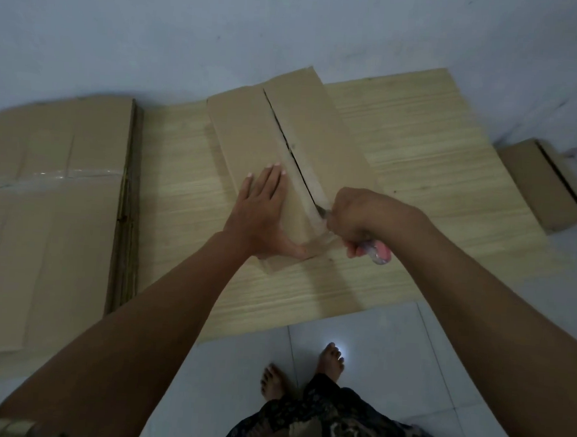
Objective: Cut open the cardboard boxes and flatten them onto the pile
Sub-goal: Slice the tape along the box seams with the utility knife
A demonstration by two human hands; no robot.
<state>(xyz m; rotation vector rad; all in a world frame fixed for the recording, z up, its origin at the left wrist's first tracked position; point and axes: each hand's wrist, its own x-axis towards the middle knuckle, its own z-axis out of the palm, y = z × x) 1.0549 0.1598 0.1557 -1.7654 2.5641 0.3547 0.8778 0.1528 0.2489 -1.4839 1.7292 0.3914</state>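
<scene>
A long cardboard box point(277, 157) is lying on a pale wood-grain board point(418, 179) on the floor, its top seam already gaping as a dark slit along most of its length. The left hand point(260, 213) is pressing flat on the box's left top flap, fingers straight, thumb wrapping the near end. The right hand point(357, 222) is clenching a pink-handled knife point(376, 252), its blade entering the seam near the box's near end. A pile of flattened cardboard point(51, 210) is sitting to the left. Another box point(545, 186) is waiting far right.
</scene>
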